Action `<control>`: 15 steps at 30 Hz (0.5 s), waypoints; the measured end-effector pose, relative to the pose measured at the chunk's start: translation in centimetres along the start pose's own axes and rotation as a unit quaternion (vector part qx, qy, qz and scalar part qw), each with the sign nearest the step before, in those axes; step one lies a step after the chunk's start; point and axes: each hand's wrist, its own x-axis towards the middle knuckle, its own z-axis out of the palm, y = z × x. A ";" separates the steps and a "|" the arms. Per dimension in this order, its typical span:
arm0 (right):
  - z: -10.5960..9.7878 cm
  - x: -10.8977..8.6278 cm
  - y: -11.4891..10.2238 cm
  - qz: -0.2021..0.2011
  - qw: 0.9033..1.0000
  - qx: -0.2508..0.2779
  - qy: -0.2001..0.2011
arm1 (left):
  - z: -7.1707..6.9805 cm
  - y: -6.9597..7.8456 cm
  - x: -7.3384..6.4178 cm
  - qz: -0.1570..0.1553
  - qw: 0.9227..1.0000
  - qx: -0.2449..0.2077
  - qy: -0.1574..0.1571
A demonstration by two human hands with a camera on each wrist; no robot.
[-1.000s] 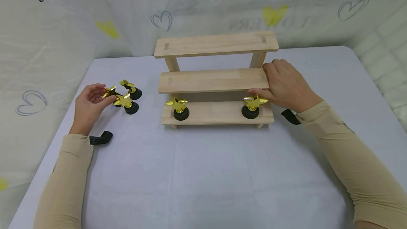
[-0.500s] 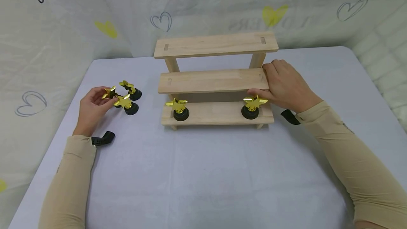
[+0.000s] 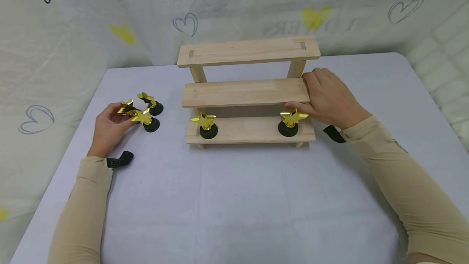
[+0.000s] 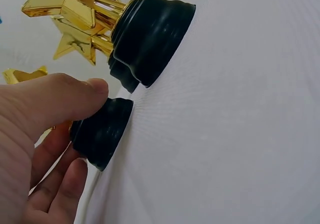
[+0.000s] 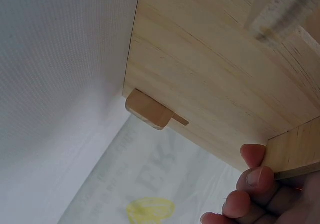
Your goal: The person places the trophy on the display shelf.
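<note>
My left hand (image 3: 110,129) pinches a gold star trophy (image 3: 126,107) at the left of the table. In the left wrist view its black base (image 4: 102,131) sits between thumb and fingers, against the white cloth. Right beside it stand two more star trophies, a nearer one (image 3: 152,125) and a farther one (image 3: 156,108). My right hand (image 3: 331,97) grips the right end of the middle board of a three-tier wooden shelf (image 3: 242,93); the right wrist view has the fingertips (image 5: 255,179) curled at the board's edge. Two star trophies stand on the bottom tier, left (image 3: 209,130) and right (image 3: 288,128).
A white cloth covers the table (image 3: 234,199). Behind it hangs a pale curtain (image 3: 234,3) printed with hearts and words. The top board (image 3: 249,51) of the shelf overhangs toward the back. Black wrist-worn devices (image 3: 121,159) stick out near both cuffs.
My left hand has shifted slightly right and nearer, closing in around the leftmost trophy. The right hand, shelf and other trophies stay where they were.
</note>
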 end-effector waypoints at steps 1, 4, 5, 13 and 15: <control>0.0 0.0 0.0 0.000 1.000 0.001 0.000 | 0.0 -0.1 0.0 -0.002 1.000 0.003 -0.002; 0.1 0.0 0.0 0.002 1.000 0.001 -0.004 | 0.0 -0.3 -0.1 -0.005 1.000 0.009 -0.005; 0.1 0.0 0.0 0.002 1.000 0.001 -0.005 | 0.0 -0.3 -0.1 -0.004 1.000 0.011 -0.005; 0.0 0.0 0.0 -0.003 1.000 0.004 0.014 | 0.4 -0.1 0.0 -0.007 1.000 0.029 0.004; 0.1 0.1 0.0 -0.003 1.000 0.007 0.016 | 0.4 -0.2 0.0 -0.009 0.999 0.030 0.009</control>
